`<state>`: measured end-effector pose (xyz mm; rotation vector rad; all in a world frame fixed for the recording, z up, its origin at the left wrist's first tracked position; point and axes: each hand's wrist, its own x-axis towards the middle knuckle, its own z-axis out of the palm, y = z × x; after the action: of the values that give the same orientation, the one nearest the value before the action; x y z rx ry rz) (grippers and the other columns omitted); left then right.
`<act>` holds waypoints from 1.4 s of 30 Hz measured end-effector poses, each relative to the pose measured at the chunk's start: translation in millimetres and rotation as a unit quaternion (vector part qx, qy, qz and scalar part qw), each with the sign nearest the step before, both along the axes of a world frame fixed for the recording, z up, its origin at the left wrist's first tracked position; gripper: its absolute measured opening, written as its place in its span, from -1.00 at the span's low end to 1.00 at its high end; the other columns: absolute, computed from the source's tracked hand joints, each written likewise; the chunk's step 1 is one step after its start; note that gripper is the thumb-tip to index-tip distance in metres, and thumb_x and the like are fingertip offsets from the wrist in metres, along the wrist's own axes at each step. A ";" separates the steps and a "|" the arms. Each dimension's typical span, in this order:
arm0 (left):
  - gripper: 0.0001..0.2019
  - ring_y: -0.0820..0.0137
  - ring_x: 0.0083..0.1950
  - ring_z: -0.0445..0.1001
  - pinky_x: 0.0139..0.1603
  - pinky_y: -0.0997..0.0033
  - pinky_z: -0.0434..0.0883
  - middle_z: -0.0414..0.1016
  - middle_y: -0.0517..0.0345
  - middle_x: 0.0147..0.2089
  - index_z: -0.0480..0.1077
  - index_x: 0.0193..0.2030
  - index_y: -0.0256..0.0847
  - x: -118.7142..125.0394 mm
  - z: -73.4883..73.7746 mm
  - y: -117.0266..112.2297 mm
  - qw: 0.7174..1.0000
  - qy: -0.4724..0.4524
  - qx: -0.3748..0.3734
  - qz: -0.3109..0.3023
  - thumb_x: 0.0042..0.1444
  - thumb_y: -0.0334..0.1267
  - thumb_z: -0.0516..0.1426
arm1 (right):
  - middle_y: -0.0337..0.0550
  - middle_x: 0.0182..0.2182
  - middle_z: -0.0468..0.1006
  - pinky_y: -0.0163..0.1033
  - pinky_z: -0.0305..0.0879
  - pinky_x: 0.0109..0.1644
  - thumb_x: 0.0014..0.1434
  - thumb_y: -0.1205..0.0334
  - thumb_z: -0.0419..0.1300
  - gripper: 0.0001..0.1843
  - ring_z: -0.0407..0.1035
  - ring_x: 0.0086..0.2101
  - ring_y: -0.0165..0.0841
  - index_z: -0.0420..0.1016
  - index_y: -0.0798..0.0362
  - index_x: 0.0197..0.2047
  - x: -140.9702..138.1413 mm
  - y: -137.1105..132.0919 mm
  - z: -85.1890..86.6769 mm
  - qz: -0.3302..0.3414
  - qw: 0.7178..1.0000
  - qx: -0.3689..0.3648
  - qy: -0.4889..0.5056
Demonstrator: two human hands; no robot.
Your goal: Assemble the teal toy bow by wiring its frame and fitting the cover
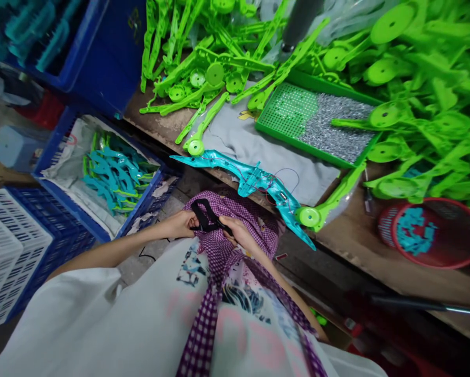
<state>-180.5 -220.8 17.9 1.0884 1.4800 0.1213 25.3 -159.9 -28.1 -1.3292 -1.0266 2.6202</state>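
Over the purple checked apron (264, 233), a black strap-like item (208, 226) is pinched between the fingers of the left hand (182, 224) and the right hand (238, 231). Beyond, a teal bow-shaped part (250, 177) is laid along the table's (348, 226) edge; farther back, a green basket (282, 118) is set.

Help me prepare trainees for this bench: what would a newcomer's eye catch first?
Bright green parts lie heaped across the bench, back and right. A turquoise bow-shaped piece lies along its near edge. Lower down, the left hand and right hand hold a black item.
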 end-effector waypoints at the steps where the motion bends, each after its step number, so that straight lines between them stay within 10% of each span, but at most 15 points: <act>1: -0.78 0.52 -0.44 0.30 -0.42 0.57 0.24 0.32 0.34 -0.48 0.32 -0.38 -0.26 -1.0 -1.5 2.4 1.000 0.003 -0.002 -0.014 -0.27 -0.48 0.15 | -0.49 -0.87 0.07 -0.32 -0.31 -0.69 -0.07 -0.30 0.21 -0.47 -0.13 -0.81 -0.56 0.16 -0.02 -0.56 -0.7 0.1 -0.3 -0.003 1.000 -0.003 -0.002; 11: -0.87 0.44 -0.36 0.51 -0.35 0.59 0.34 0.57 0.14 -0.38 0.50 -0.28 -0.28 -14.2 -5.0 19.3 0.993 -0.077 0.049 -0.079 -0.01 -0.32 0.22 | -0.46 -0.87 0.07 -0.32 -0.26 -0.69 -0.03 -0.29 0.18 -0.46 -0.11 -0.81 -0.56 0.15 -0.02 -0.60 -0.9 3.0 -2.6 -0.017 1.000 -0.004 0.005; 24: -0.87 0.52 -0.50 0.37 -0.47 0.59 0.26 0.40 0.32 -0.56 0.41 -0.43 -0.29 -8.8 -20.9 7.8 0.997 -0.042 -0.051 0.033 -0.22 -0.47 0.20 | -0.49 -0.86 0.10 -0.34 -0.26 -0.71 -0.04 -0.25 0.17 -0.54 -0.09 -0.82 -0.55 0.24 -0.01 -0.51 -1.6 6.1 3.6 0.006 1.000 0.017 0.001; 32: -0.93 0.47 -0.45 0.37 -0.44 0.52 0.15 0.45 0.21 -0.50 0.41 -0.48 -0.24 -4.3 -4.9 21.6 0.986 0.105 0.045 -0.122 -0.08 -0.42 0.22 | -0.50 -0.85 0.12 -0.33 -0.29 -0.70 -0.06 -0.23 0.21 -0.55 -0.10 -0.81 -0.55 0.29 0.00 -0.47 -4.4 5.8 4.1 -0.016 1.000 -0.002 0.004; 42: -0.86 0.56 -0.57 0.29 -0.56 0.62 0.17 0.32 0.37 -0.64 0.32 -0.51 -0.26 -1.7 -19.4 19.3 0.990 -0.039 -0.118 0.071 -0.26 -0.47 0.20 | -0.48 -0.86 0.11 -0.34 -0.29 -0.70 -0.09 -0.27 0.21 -0.52 -0.09 -0.80 -0.54 0.26 -0.01 -0.50 -3.8 6.1 -2.8 -0.010 1.000 0.001 0.012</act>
<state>-182.2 -201.6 -1.5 0.7795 1.4591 0.0848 21.5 -153.7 -30.9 -1.2965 -1.0077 2.6140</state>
